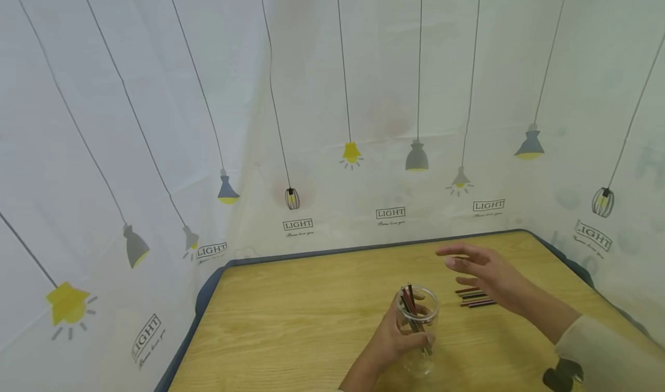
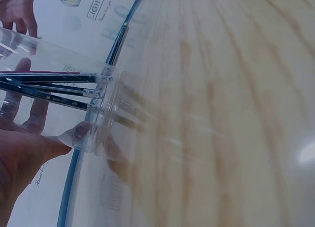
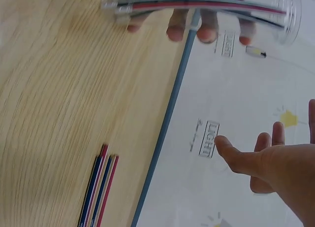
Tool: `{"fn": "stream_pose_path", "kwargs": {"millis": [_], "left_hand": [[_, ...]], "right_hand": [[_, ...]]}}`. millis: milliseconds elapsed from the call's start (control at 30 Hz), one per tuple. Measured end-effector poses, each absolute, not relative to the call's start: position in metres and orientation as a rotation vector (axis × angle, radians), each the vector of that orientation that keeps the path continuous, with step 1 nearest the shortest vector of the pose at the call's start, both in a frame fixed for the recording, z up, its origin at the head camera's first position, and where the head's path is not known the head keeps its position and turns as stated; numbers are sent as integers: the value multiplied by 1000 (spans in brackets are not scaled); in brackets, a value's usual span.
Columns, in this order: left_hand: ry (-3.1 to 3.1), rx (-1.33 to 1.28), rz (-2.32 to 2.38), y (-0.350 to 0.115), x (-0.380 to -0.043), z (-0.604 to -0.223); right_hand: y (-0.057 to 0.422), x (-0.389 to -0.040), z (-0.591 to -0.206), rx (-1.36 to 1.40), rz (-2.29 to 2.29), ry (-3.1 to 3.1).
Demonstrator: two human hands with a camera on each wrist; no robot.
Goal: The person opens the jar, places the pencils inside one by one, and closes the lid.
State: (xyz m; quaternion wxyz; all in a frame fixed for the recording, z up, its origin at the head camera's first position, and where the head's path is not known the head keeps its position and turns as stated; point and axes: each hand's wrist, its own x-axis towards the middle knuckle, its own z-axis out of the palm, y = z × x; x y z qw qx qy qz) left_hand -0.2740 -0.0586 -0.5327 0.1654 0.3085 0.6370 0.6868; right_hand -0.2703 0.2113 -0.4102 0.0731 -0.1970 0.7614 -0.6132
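Note:
My left hand [image 1: 387, 335] grips a clear jar [image 1: 422, 362] around its side, with the thumb across the front. Several dark and red pencils [image 1: 410, 306] lean inside it, their upper ends near the rim. In the left wrist view, the metal-capped ends of these pencils [image 2: 74, 78] rest at the base of the jar [image 2: 112, 113]. My right hand [image 1: 496, 276] hovers over the table to the right of the jar, fingers spread and holding nothing. Close below it lie several more pencils [image 3: 101, 187], side by side, dark and red.
A wood-grain table [image 1: 291, 311] with a blue edge [image 1: 322, 254] spans the work area. White sheeting printed with hanging lamps [image 1: 351, 152] rises behind and on both sides. A dark object [image 1: 563, 374] sits by the right sleeve [image 1: 602, 346].

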Motion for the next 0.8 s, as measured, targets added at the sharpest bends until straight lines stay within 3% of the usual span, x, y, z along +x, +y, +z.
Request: {"fn": "stream_pose_path", "kwargs": {"millis": [800], "left_hand": [[1810,859,1965,-59,-274,-532]], "right_hand": [[281,-281,-433,-486,-1385,2848]]}}
